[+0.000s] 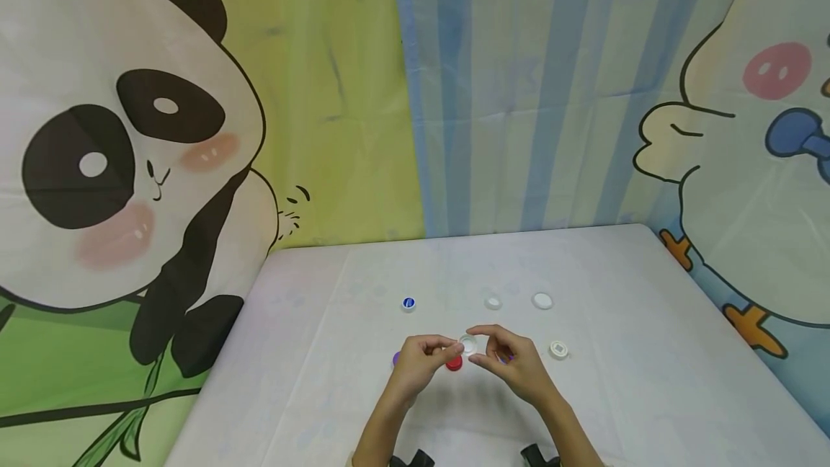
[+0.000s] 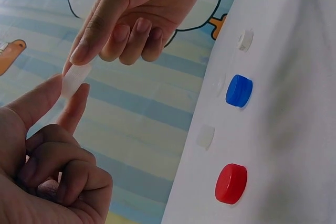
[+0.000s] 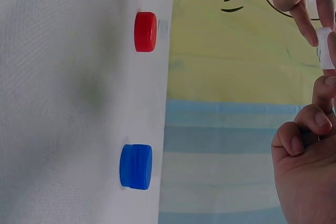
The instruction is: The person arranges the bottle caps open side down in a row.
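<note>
Pinch state: your left hand (image 1: 421, 362) and right hand (image 1: 516, 366) both grip the white cap (image 1: 468, 345) by its rim, between their fingertips, raised above the tabletop (image 1: 648, 395). Step, apparently: two-handed handling. To transfer, secure one pinch, then release the other. Below lie the red cap (image 2: 231, 183) and blue cap (image 2: 239, 91).

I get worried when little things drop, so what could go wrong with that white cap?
The white cap might slip, because the left hand and right hand hold it above the table with just fingertips. If it fell, it could bump the red cap or blue cap below.
</note>
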The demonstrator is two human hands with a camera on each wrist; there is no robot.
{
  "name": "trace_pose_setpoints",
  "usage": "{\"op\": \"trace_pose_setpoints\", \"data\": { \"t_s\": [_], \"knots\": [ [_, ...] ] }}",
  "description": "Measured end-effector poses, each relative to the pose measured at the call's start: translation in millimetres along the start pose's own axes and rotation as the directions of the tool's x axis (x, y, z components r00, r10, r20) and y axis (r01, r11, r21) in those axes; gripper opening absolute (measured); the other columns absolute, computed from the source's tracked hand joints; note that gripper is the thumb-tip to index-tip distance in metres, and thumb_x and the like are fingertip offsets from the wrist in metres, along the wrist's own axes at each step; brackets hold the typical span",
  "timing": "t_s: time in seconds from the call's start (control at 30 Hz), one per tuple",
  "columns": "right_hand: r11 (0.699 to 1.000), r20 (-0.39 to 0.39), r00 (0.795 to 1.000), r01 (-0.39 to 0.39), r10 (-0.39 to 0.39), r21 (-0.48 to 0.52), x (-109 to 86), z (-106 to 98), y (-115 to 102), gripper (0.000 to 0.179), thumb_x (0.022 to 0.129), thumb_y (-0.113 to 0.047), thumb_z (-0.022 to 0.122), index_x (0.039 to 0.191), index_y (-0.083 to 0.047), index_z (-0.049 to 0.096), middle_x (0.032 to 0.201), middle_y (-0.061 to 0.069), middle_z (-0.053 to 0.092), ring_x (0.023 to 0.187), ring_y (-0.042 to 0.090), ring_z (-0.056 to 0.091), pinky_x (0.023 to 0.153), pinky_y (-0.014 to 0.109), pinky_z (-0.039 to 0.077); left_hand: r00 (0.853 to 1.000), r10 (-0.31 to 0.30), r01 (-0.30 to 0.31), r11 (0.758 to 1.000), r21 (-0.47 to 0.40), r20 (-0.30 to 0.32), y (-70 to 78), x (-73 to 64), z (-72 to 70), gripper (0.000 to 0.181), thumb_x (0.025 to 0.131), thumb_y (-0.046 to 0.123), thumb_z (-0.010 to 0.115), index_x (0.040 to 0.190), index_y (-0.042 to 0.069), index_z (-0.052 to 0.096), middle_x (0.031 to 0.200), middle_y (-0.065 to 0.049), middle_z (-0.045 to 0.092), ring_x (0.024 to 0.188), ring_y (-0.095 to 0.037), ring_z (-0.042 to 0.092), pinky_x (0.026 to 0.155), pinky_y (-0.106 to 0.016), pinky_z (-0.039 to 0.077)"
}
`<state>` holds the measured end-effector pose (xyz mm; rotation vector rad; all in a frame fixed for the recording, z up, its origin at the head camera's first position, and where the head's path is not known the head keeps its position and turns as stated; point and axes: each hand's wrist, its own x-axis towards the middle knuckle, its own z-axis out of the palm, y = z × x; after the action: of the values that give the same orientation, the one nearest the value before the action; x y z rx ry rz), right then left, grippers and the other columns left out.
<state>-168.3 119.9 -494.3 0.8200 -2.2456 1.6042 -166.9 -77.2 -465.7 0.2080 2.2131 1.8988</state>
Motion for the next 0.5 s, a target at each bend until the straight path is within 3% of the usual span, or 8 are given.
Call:
{"op": "trace_pose_setpoints", "data": {
  "t_s": [0.17, 0.33, 0.43, 0.5],
  "knots": [
    [1.000, 0.004, 1.000, -0.026, 0.026, 0.006, -0.1, -1, -8, 0.032, 0.078, -0.012, 0.069, 0.108, -0.012, 0.060, 0.064, -0.005, 0.048, 0.054, 0.006, 0.040, 0.048, 0.020, 0.034, 1.000, 0.010, -0.010, 1.000, 0.009, 0.002, 17.2, -9.9, 1.1, 0.029, 0.078, 0.030, 0.068, 0.087, 0.002, 0.071, 0.061, 0.007, 0.053, 0.066, -0.009, 0.040, 0.058, -0.023, 0.034],
    [1.000, 0.008, 1.000, -0.027, 0.027, 0.002, 1.8, -3, -27, 0.033, 0.078, -0.009, 0.069, 0.109, -0.007, 0.059, 0.063, -0.002, 0.049, 0.053, 0.010, 0.039, 0.047, 0.022, 0.034, 1.000, 0.010, -0.009, 1.000, 0.021, -0.024, 12.8, -8.4, 1.8, 0.024, 0.078, 0.030, 0.069, 0.086, 0.007, 0.072, 0.059, 0.007, 0.050, 0.062, -0.007, 0.039, 0.054, -0.021, 0.032],
    [0.998, 0.017, 0.998, -0.060, 0.060, -0.001, 2.5, -4, -32, 0.032, 0.081, -0.011, 0.066, 0.111, -0.007, 0.057, 0.063, -0.001, 0.049, 0.053, 0.008, 0.038, 0.047, 0.022, 0.034, 0.993, 0.082, -0.075, 0.993, 0.087, -0.079, -1.9, -0.9, 2.7, 0.024, 0.075, 0.035, 0.070, 0.084, 0.013, 0.072, 0.054, 0.005, 0.044, 0.053, -0.005, 0.036, 0.046, -0.019, 0.028],
    [0.995, 0.022, 0.994, -0.104, 0.104, -0.003, 2.7, -4, -34, 0.028, 0.084, -0.012, 0.063, 0.111, -0.008, 0.057, 0.063, -0.001, 0.048, 0.053, 0.007, 0.039, 0.048, 0.021, 0.035, 0.978, 0.170, -0.149, 0.975, 0.162, -0.123, -10.6, 3.4, 3.3, 0.024, 0.074, 0.040, 0.070, 0.084, 0.018, 0.072, 0.051, 0.004, 0.040, 0.048, -0.004, 0.034, 0.041, -0.019, 0.024]
  ]
}}
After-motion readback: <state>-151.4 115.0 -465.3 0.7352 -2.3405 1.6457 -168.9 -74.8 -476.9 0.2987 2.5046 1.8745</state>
